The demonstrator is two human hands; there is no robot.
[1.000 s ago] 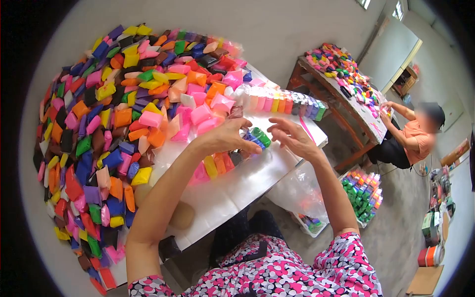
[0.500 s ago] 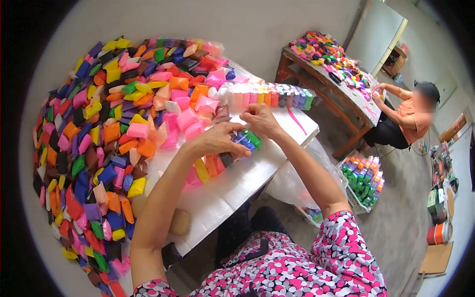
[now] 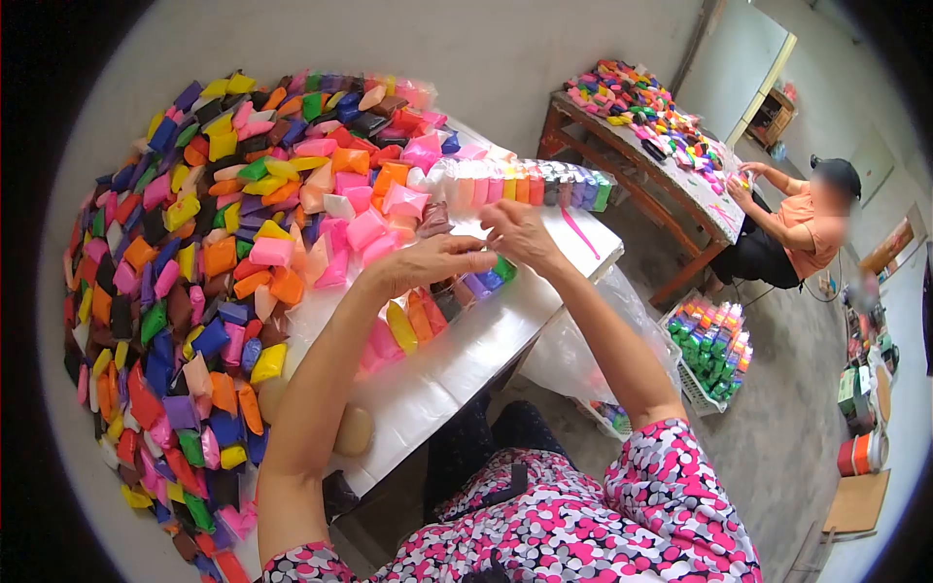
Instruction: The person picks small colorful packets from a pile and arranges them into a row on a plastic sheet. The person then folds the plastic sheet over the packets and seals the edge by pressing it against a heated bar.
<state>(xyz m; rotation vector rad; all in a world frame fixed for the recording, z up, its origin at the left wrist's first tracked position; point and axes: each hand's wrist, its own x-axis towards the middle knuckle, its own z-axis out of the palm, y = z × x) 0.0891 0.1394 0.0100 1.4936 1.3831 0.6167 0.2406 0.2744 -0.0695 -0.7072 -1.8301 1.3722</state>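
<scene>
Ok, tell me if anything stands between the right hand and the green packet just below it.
Nothing visible stands between the right hand and the green packet; the fingertips of the left hand are close at one side.

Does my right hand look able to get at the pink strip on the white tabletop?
Probably yes: the right hand is close beside the pink strip, which lies uncovered on the white tabletop, with nothing seen between them.

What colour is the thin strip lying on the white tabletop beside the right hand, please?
The thin strip is bright pink, as the head view shows.
</scene>
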